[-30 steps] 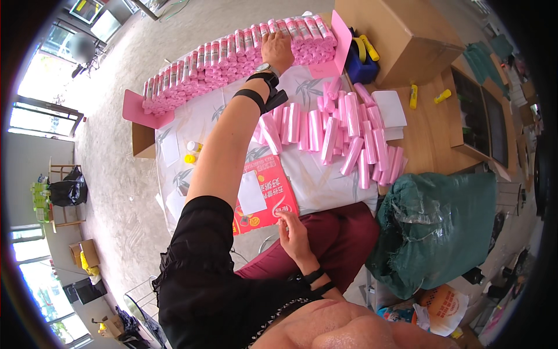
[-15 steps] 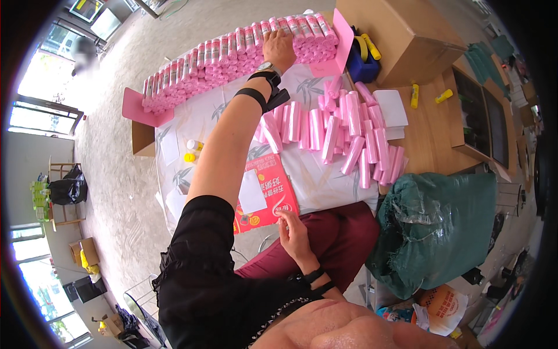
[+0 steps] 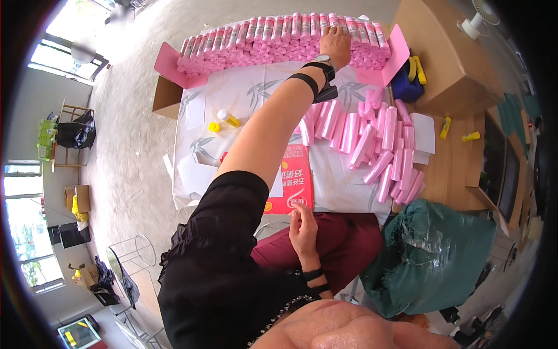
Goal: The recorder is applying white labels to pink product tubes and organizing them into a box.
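Stacked rolls: glossy pink film in slim cylinders, the top row banded with printed labels, packed in a long bank across the table's far side, with a pink flap standing at its right end.
Loose rolls: smooth, shiny pink tubes lying in a slanting heap right of centre.
Left hand: on the stack's top row, right of its middle; cannot tell whether it grips a roll.
Right hand: released, fingers loosely bent, beside the near edge of the flat red cardboard; contact unclear.
Obstacles: cardboard box and blue container beyond the right flap; crinkled green sack at the near right; white bottle left of the reaching forearm.
Margins: leaf-patterned cloth shows between stack and bottle; the near edge meets maroon trousers.
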`<state>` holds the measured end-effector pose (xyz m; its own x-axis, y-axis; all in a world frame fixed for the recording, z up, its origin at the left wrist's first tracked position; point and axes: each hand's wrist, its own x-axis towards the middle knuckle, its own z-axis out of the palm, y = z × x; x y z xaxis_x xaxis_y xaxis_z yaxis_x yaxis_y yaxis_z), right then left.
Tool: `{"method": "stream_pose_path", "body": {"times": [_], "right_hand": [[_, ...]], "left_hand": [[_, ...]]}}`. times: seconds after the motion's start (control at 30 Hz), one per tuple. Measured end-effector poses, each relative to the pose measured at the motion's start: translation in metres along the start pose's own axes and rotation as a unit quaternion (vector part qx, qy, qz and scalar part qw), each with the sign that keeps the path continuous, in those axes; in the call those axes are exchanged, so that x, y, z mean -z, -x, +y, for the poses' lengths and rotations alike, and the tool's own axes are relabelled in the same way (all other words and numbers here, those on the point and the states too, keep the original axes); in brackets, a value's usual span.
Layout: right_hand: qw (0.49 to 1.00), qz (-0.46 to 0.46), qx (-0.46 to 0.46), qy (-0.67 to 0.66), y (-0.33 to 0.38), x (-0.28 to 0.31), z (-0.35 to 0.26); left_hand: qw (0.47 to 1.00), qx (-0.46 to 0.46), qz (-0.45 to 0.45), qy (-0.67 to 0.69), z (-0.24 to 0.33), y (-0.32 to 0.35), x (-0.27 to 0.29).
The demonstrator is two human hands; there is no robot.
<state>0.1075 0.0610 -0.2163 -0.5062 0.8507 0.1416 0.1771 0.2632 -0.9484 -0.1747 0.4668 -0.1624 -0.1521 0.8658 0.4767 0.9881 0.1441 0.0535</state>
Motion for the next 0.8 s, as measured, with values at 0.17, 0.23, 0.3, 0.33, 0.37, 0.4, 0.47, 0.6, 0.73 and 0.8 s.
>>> {"method": "stream_pose_path", "body": {"times": [0.17,0.23,0.3,0.33,0.37,0.4,0.47,0.6,0.73,0.8], "right_hand": [[0.999,-0.027,-0.025,-0.016,0.002,0.001,-0.004],[0.999,-0.025,-0.032,-0.014,0.002,0.002,-0.003],[0.999,-0.023,-0.038,-0.012,0.004,0.002,-0.002],[0.999,-0.019,-0.038,-0.009,0.004,0.002,-0.001],[0.999,-0.014,-0.038,-0.005,0.005,0.002,0.001],[0.999,-0.015,-0.038,-0.003,0.004,0.002,0.001],[1.0,-0.014,-0.022,0.001,0.004,0.0,-0.002],[1.0,-0.012,-0.006,0.001,0.001,-0.006,-0.003],[1.0,-0.009,0.007,-0.006,0.003,-0.016,-0.003],[0.999,0.016,-0.016,0.024,0.007,0.001,0.007]], "left_hand": [[1.0,0.006,0.007,-0.009,-0.004,0.001,0.006],[0.999,0.019,-0.032,0.008,0.003,-0.001,0.009],[0.998,0.023,-0.046,0.021,0.006,-0.001,0.012],[0.997,0.026,-0.062,0.031,0.007,-0.003,0.014],[0.997,0.025,-0.061,0.036,0.007,-0.005,0.015],[0.994,0.019,-0.099,0.031,0.0,-0.009,0.018],[0.994,-0.015,-0.106,0.031,-0.019,-0.013,0.021],[0.982,-0.06,-0.057,0.17,-0.069,-0.014,0.04],[0.976,-0.089,-0.099,0.171,-0.107,0.039,0.08],[0.967,-0.128,-0.098,0.197,-0.058,0.085,0.098]]}}
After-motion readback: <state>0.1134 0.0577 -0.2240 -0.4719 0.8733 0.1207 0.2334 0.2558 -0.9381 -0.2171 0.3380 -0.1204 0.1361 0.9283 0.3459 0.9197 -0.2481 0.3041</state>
